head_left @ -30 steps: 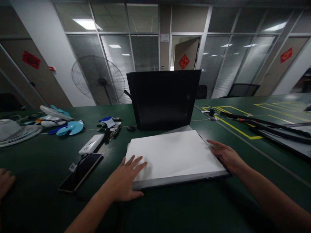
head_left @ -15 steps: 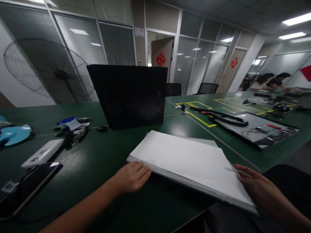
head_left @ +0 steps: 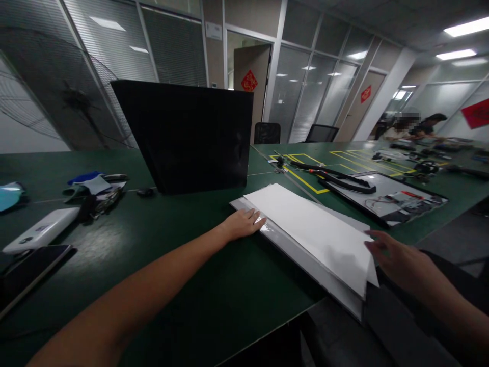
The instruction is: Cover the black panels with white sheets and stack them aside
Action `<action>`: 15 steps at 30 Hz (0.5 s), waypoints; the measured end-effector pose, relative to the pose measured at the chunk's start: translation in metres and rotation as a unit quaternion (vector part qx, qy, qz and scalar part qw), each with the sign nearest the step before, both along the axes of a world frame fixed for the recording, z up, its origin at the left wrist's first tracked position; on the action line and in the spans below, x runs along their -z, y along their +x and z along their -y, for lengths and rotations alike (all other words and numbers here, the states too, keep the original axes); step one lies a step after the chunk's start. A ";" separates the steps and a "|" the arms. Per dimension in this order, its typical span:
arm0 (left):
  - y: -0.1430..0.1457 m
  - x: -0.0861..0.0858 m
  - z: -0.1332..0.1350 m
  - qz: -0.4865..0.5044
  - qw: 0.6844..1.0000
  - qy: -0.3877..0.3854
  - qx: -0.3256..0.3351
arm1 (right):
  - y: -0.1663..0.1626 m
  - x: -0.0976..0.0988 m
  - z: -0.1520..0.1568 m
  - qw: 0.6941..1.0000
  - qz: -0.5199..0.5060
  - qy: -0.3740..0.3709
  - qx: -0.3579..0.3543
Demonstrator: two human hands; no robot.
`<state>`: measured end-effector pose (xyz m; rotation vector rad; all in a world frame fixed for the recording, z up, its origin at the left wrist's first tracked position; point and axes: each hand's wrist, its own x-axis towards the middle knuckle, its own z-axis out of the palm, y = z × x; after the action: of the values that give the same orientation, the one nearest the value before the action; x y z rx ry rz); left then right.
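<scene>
A flat grey panel (head_left: 294,250) covered by a white sheet (head_left: 313,229) lies slantwise on the dark green table (head_left: 183,285), and its near right end sticks out past the table's edge. My left hand (head_left: 244,224) lies flat, fingers stretched out, on the panel's far left edge. My right hand (head_left: 393,257) grips the near right corner, where the sheet's corner curls up slightly.
A tall black panel (head_left: 183,137) stands upright behind. On the left lie a white power bank (head_left: 38,232), a phone (head_left: 26,270) and small clutter (head_left: 95,191). At the right are a tray of parts (head_left: 385,196) and black cable (head_left: 332,176). People sit far right.
The panel with its sheet has swung and slid right, its near end now overhanging the table edge. My left hand reached further out along its edge, and my view turned right.
</scene>
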<state>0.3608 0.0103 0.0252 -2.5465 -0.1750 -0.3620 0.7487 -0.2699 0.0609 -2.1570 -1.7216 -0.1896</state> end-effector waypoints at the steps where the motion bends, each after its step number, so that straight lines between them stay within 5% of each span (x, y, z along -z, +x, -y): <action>1: 0.008 0.001 -0.003 0.006 1.000 -0.002 -0.004 | -0.014 -0.001 -0.015 0.999 0.028 -0.006 -0.034; 5: 0.031 -0.004 -0.012 0.033 0.999 -0.005 0.006 | -0.070 0.008 -0.070 0.976 0.050 -0.121 -0.172; 8: 0.039 -0.009 -0.019 0.046 0.998 -0.003 0.032 | -0.084 0.021 -0.099 0.966 0.027 -0.210 -0.150; 15: 0.045 -0.001 -0.040 0.078 0.994 0.004 0.076 | -0.061 0.032 -0.144 0.964 0.010 -0.230 -0.132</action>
<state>0.4056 0.0503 0.0263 -2.5302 -0.0371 -0.6198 0.6873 -0.1259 0.0290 -2.1902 -2.2150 0.2907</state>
